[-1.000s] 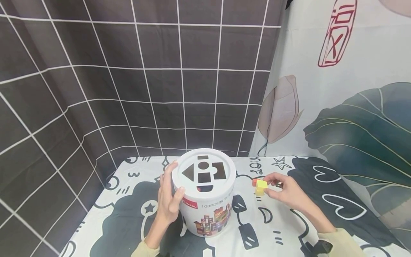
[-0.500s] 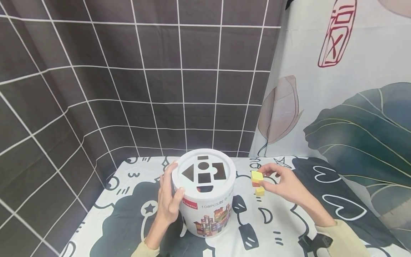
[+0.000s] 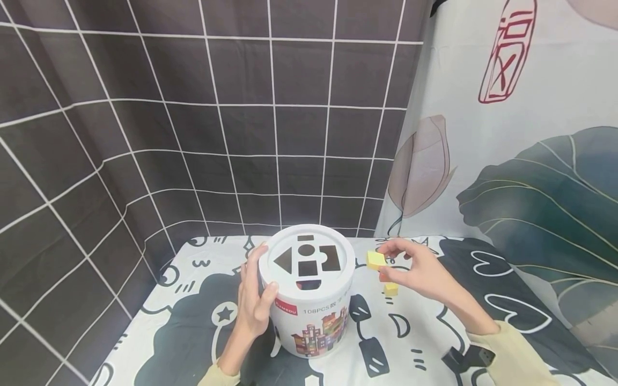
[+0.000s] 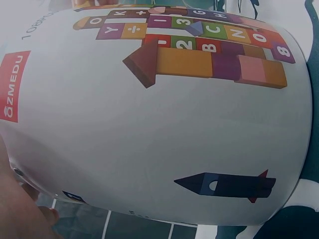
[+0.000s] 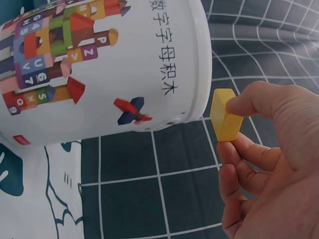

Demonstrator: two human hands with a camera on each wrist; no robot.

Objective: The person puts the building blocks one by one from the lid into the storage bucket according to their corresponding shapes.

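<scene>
A white toy-block bucket [image 3: 314, 319] stands upright, its lid [image 3: 282, 281] cut with several shaped holes. My left hand [image 3: 253, 300] grips its left side, fingers up along the lid's rim and thumb at the front. In the left wrist view the printed wall [image 4: 164, 129] fills most of the picture, with part of that hand [image 4: 22, 199] at lower left. My right hand [image 3: 417, 271] pinches a yellow block [image 3: 375, 260] between thumb and fingers, to the right of the lid. The right wrist view shows this yellow block [image 5: 225, 114] beside the bucket's rim.
On the patterned cloth [image 3: 405, 348] below my right hand lie another yellow block [image 3: 390, 289] and a red-orange block [image 3: 383, 277], partly covered by the hand. A dark grid curtain [image 3: 304, 128] hangs behind, with a white leaf-print curtain [image 3: 434, 214] at the right.
My right hand has lifted the yellow block off the spot by the other blocks and carried it left, toward the bucket. The left hand and bucket have stayed in place.
</scene>
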